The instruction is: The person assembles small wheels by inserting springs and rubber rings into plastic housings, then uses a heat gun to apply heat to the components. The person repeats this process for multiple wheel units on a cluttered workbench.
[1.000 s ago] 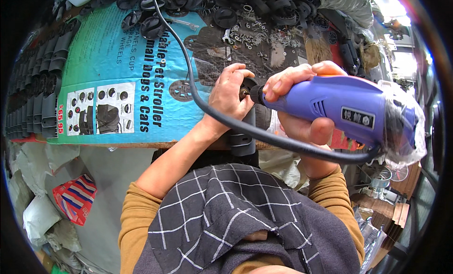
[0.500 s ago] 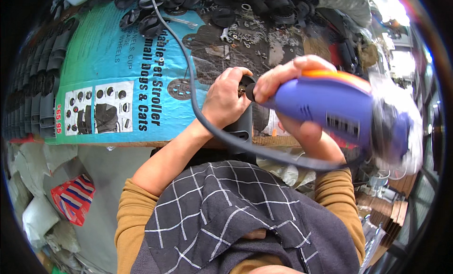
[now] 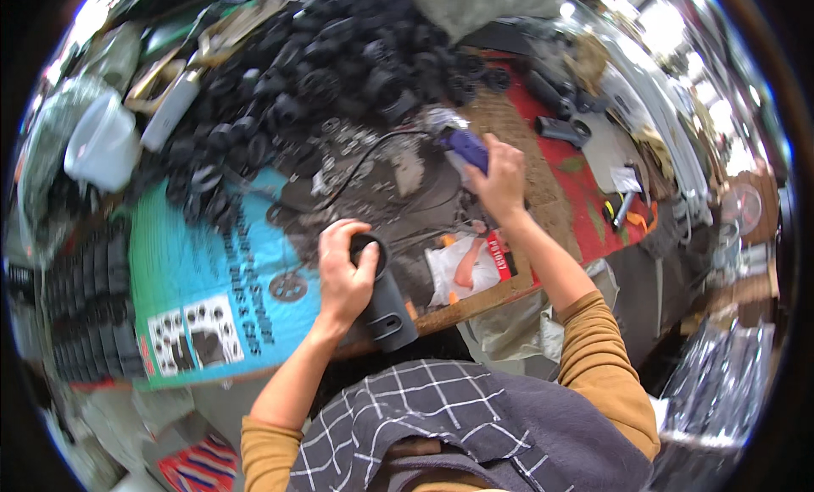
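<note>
My left hand (image 3: pixel 346 276) is closed round the round cup end of a dark grey plastic part (image 3: pixel 392 310). Its flat, slotted end points toward me over the bench's front edge. Farther off to the right, my right hand (image 3: pixel 504 180) has its fingers round a purple corded electric screwdriver (image 3: pixel 465 148), held low at the bench top, its far end pointing away from me. The black cord (image 3: pixel 360 163) curves left from the tool across the bench. Several loose nuts and washers (image 3: pixel 335 144) lie scattered between the hands and the back of the bench.
A big pile of black plastic parts (image 3: pixel 314 77) fills the back. Stacked grey parts (image 3: pixel 93 297) stand at the left on the bench, beside flattened blue-green cardboard (image 3: pixel 203 263). A white plastic tub (image 3: pixel 106 144) is far left. Another grey part (image 3: pixel 562 131) rests on red sheeting at right.
The electric screwdriver has left the grey part and moved away from me, down to the bench. My left hand still holds the part, now lower in view. The view has shifted.
</note>
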The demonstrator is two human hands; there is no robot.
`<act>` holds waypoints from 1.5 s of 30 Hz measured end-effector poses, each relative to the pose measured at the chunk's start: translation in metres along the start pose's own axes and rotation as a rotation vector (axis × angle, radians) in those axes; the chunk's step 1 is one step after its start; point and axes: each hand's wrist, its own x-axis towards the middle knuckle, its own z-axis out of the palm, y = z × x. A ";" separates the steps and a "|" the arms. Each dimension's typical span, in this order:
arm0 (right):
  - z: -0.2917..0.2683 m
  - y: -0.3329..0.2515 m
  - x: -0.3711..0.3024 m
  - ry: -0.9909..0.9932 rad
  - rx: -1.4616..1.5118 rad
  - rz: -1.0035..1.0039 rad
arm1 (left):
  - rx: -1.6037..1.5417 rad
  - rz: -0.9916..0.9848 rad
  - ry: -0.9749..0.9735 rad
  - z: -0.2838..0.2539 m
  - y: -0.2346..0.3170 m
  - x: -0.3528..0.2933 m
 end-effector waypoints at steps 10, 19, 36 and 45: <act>-0.045 0.033 0.006 -0.387 1.644 0.851 | -0.075 0.281 0.037 0.058 0.054 0.069; 0.048 0.261 0.081 0.147 1.406 1.254 | 0.273 0.080 0.344 -0.091 -0.024 0.013; -0.031 -0.099 0.010 -0.533 0.806 -0.046 | 0.736 -0.521 -0.001 -0.279 -0.035 -0.014; 0.008 -0.158 0.076 -0.238 0.692 -0.144 | 0.271 -0.359 -0.314 -0.041 0.022 0.006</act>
